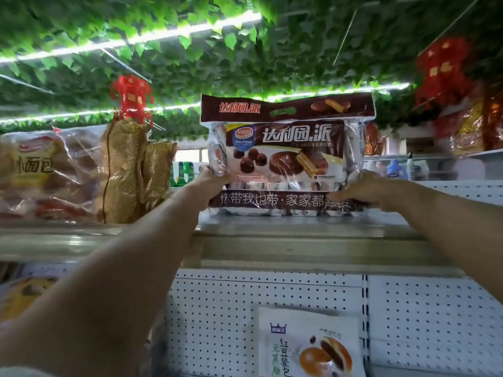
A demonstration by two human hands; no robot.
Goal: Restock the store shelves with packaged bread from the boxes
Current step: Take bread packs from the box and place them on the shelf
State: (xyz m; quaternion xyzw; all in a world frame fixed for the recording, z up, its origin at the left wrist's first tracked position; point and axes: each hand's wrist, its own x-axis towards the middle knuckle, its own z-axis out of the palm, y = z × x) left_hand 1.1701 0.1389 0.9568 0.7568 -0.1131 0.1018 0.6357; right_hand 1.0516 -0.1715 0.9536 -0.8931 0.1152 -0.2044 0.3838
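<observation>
A large brown and clear bag of chocolate pies (pixel 285 156) stands upright on the top shelf (pixel 245 235), label facing me. My left hand (pixel 211 186) grips its lower left edge, thumb on the front. My right hand (pixel 362 190) holds the lower right edge, fingers curled over the front of the plastic. Both arms reach up from below.
A clear bag of small bread rolls (pixel 40 172) and gold-wrapped packs (pixel 130 172) sit to the left on the same shelf. A white bread packet (pixel 310 344) leans on the white pegboard back panel (pixel 272 292) below. Green leaf decoration and red lanterns (pixel 132 97) hang overhead.
</observation>
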